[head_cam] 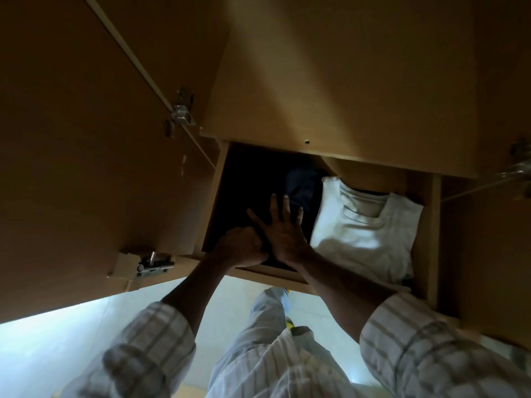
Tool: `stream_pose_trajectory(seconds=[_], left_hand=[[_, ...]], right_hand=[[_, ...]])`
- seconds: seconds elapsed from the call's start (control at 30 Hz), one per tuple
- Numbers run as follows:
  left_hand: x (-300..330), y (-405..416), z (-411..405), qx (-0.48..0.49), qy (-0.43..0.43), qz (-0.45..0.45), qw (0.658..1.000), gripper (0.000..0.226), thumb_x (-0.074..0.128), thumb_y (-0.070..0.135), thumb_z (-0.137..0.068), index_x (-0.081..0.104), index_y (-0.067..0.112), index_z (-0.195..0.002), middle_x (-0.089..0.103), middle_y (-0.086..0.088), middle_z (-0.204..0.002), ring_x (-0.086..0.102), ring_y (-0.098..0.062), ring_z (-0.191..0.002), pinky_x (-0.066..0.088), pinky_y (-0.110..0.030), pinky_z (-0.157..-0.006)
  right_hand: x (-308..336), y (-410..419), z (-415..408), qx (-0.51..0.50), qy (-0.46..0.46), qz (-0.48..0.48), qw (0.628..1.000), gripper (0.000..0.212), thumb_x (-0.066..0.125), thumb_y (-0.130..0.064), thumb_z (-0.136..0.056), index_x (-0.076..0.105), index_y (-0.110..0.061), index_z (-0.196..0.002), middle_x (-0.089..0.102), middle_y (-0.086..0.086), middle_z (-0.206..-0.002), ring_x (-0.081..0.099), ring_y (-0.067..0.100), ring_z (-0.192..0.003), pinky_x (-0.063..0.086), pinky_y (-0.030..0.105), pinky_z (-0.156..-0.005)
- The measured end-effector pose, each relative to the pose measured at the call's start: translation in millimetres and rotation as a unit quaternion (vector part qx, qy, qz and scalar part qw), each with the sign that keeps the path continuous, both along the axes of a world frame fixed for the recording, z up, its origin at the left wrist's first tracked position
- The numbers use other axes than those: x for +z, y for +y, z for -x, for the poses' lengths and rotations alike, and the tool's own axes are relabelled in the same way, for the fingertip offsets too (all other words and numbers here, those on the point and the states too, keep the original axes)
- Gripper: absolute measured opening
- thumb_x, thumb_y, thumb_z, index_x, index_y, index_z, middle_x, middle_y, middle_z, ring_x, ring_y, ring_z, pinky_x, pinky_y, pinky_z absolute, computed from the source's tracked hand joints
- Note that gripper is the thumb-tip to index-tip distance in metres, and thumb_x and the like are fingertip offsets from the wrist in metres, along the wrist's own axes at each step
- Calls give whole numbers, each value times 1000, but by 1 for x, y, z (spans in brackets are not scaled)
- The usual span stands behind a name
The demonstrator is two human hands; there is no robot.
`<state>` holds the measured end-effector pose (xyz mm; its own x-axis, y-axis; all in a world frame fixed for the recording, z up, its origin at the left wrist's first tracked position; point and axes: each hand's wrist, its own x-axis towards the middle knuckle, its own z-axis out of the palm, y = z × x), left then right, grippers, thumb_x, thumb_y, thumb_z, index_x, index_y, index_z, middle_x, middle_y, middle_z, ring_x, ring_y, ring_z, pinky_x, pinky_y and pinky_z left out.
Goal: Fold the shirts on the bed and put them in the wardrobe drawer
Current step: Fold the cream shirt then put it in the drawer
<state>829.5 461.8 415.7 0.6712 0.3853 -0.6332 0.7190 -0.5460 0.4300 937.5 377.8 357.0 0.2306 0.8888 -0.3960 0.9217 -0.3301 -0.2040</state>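
Observation:
The wardrobe drawer [428, 225] stands pulled out below me. A dark folded shirt [244, 193] fills its left half and is hard to make out in the shadow. My right hand [283, 231] lies flat on that shirt with its fingers spread, pressing down. Just left of it, my left hand [241, 248] is curled at the shirt's near edge by the drawer front and seems to grip the cloth. A white folded shirt [367, 234] lies in the right half, collar toward the back. A dark blue garment [301, 185] sits at the back between the two.
An open wardrobe door [86, 156] with metal hinges [181, 113] hangs on the left. A wooden shelf panel [344, 81] overhangs the back of the drawer. A second door edge [488, 254] is on the right. Pale tiled floor [57, 340] and my striped trousers [270, 354] are below.

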Motion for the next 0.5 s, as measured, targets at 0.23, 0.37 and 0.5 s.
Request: stream_pose_trajectory(seconds=[0.23, 0.37, 0.5], left_hand=[[-7, 9, -15, -34, 59, 12, 998, 23, 73, 33, -79, 63, 19, -64, 64, -2, -66, 63, -14, -69, 48, -26, -62], [-13, 11, -19, -76, 82, 4, 994, 25, 71, 41, -77, 60, 25, -62, 67, 3, -89, 62, -14, -82, 38, -26, -60], [-15, 13, -23, -73, 93, 18, 993, 26, 72, 40, -80, 58, 24, -66, 68, 2, -82, 65, -14, -80, 49, -27, -68]], right_hand=[[-2, 38, -49, 2, 3, 23, 1000, 102, 67, -57, -86, -6, -45, -156, -21, 24, -161, -19, 54, -145, 6, 79, -109], [11, 64, -83, -9, -4, 42, 999, 108, 74, -26, -85, -5, -46, -156, -17, 20, -164, -18, 51, -147, 7, 75, -113], [13, 81, -97, -18, 8, 67, 998, 112, 76, -28, -84, -8, -47, -155, -9, 16, -165, -14, 49, -148, 7, 73, -114]])
